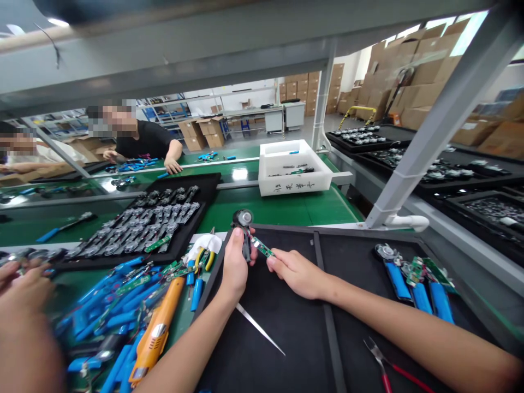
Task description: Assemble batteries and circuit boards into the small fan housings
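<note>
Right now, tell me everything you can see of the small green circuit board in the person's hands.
The small green circuit board is a narrow rectangular strip, its surface dotted with tiny components too small to identify. It slants down to the right above a black mat. The fingers of the person's right hand touch its lower end, while its upper end meets a dark part with a round metal head, gripped in the left hand; whether the two are joined cannot be told.

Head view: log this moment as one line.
left hand: holds black disc-headed part | right hand: holds green circuit board
</note>
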`<state>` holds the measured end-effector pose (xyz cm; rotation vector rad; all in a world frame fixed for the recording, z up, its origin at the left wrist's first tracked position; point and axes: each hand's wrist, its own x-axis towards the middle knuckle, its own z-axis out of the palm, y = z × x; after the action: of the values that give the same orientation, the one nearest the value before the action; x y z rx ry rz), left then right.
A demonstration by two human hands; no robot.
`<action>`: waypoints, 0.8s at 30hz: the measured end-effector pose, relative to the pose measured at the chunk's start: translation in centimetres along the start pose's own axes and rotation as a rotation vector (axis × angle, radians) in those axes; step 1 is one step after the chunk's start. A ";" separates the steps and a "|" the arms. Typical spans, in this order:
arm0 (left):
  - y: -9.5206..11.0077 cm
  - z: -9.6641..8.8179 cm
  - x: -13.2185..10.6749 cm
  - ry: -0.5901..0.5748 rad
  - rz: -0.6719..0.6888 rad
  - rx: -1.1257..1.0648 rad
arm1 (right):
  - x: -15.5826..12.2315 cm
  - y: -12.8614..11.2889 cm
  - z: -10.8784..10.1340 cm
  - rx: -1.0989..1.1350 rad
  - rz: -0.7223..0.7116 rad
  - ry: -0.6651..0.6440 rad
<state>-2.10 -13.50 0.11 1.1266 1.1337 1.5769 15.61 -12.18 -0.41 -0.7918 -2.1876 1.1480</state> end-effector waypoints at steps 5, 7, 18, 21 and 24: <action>0.3 0.1 -0.1 0.003 0.015 -0.010 | 0.0 -0.1 0.0 0.048 0.025 0.016; 0.5 0.1 -0.2 0.008 0.015 -0.015 | 0.0 -0.1 0.0 0.108 0.036 0.005; 0.8 -0.5 0.3 0.098 0.025 -0.080 | 0.2 -0.1 -0.1 0.054 0.039 0.026; 0.8 -0.5 0.4 0.113 0.020 -0.089 | 0.2 0.0 0.0 0.016 0.032 0.016; 0.9 -0.6 0.4 0.125 0.028 -0.092 | 0.1 0.0 0.0 0.008 0.032 0.007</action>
<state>-2.90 -13.43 0.95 0.9994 1.1184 1.7236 15.50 -12.09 -0.36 -0.8288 -2.1706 1.1675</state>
